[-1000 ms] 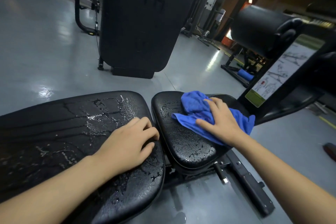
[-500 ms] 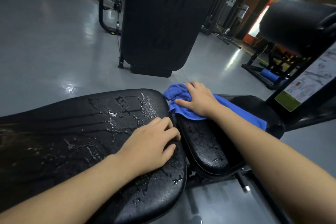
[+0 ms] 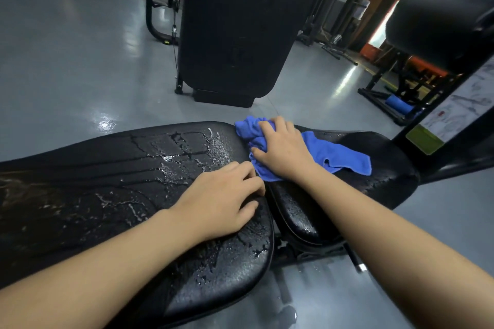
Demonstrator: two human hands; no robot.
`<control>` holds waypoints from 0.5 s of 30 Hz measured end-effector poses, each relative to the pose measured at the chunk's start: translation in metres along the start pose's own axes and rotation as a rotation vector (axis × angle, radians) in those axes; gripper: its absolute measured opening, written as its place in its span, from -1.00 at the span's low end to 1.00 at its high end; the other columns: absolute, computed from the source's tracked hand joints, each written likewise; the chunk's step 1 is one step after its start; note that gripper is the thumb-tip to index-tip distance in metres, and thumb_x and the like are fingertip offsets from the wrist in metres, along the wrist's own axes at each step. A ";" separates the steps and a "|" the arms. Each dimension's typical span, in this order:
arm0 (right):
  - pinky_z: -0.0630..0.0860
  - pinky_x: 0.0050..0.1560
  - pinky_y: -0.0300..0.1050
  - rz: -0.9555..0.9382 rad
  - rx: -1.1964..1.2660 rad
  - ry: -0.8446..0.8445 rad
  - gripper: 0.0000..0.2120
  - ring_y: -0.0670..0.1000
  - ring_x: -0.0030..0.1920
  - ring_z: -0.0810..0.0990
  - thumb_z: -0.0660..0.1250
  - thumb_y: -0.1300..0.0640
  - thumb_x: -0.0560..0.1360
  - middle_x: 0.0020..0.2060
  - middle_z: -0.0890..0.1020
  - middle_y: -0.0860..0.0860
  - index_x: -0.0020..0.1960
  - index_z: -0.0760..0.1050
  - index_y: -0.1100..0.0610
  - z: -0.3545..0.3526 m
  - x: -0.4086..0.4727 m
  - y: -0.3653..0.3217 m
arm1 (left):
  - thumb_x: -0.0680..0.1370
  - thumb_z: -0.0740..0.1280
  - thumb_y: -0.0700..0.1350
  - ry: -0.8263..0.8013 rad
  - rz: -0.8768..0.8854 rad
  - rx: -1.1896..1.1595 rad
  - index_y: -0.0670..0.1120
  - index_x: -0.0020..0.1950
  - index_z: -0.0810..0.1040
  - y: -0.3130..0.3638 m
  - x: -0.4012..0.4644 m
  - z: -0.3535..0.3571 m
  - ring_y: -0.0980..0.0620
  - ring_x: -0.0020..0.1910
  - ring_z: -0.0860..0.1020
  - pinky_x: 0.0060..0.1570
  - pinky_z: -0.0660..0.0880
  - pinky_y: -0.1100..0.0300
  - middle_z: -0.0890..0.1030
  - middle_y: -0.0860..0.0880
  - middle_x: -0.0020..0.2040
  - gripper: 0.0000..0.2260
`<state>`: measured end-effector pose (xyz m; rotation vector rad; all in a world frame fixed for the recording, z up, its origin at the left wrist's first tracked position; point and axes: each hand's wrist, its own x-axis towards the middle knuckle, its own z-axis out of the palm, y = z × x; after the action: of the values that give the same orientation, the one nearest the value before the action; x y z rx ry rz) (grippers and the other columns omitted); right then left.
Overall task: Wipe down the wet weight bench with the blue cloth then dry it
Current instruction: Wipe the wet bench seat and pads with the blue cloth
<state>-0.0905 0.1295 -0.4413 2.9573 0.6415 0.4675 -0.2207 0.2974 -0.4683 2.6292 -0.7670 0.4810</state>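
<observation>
The blue cloth (image 3: 315,153), seen a second earlier spread over the middle of the small seat pad (image 3: 385,165), had been carried leftward to the gap between the two pads, its bunched end now lapping the far right corner of the long back pad (image 3: 107,176). It was pressed down under the right hand (image 3: 283,152), whose fingers were curled into the bunched fabric, while a loose tail trailed right across the seat pad. The left hand (image 3: 222,203) was kept where it had been, resting on the right end of the back pad with fingers loosely bent over the edge, nothing held. The weight bench was laid out left to right across the view, its long axis running from the lower left toward the upright post (image 3: 454,125) at right. Beads and streaks of water were still seen on both pads. A diagram placard (image 3: 459,104) with a green band was fixed to the post; its print could not be read.
</observation>
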 end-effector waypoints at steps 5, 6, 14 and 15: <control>0.38 0.27 0.12 0.012 0.074 0.000 -0.43 0.23 0.20 0.43 0.34 -0.16 0.43 0.28 0.42 0.16 0.35 0.40 0.09 -0.024 -0.070 -0.002 | 0.51 0.16 0.22 -0.030 -0.010 -0.060 0.18 0.17 0.48 -0.003 -0.006 -0.005 0.11 0.12 0.42 -0.06 0.48 0.14 0.42 0.16 0.11 -0.71; 0.37 0.30 0.11 0.028 0.089 -0.011 -0.41 0.21 0.23 0.42 0.32 -0.18 0.42 0.30 0.41 0.15 0.37 0.39 0.08 -0.029 -0.085 -0.002 | 0.52 0.17 0.22 -0.032 -0.007 -0.058 0.18 0.17 0.47 -0.004 -0.007 -0.005 0.12 0.12 0.42 -0.04 0.45 0.17 0.42 0.17 0.11 -0.71; 0.44 0.23 0.18 -0.010 0.014 0.058 -0.32 0.25 0.13 0.46 0.29 -0.11 0.29 0.29 0.41 0.20 0.37 0.32 0.10 -0.045 -0.181 -0.004 | 0.52 0.24 0.20 -0.038 -0.003 -0.055 0.09 0.08 0.44 -0.004 -0.020 -0.012 0.07 0.10 0.41 -0.06 0.43 0.16 0.41 0.11 0.08 -0.75; 0.45 0.21 0.18 -0.007 0.005 0.071 -0.32 0.25 0.12 0.47 0.28 -0.11 0.29 0.28 0.42 0.21 0.36 0.33 0.10 -0.043 -0.176 -0.005 | 0.52 0.24 0.19 -0.034 -0.007 -0.062 0.08 0.05 0.42 -0.004 -0.021 -0.013 0.06 0.10 0.42 -0.08 0.46 0.13 0.41 0.11 0.07 -0.77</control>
<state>-0.2584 0.0612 -0.4501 2.9535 0.6606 0.5732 -0.2382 0.3156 -0.4664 2.5879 -0.7703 0.4048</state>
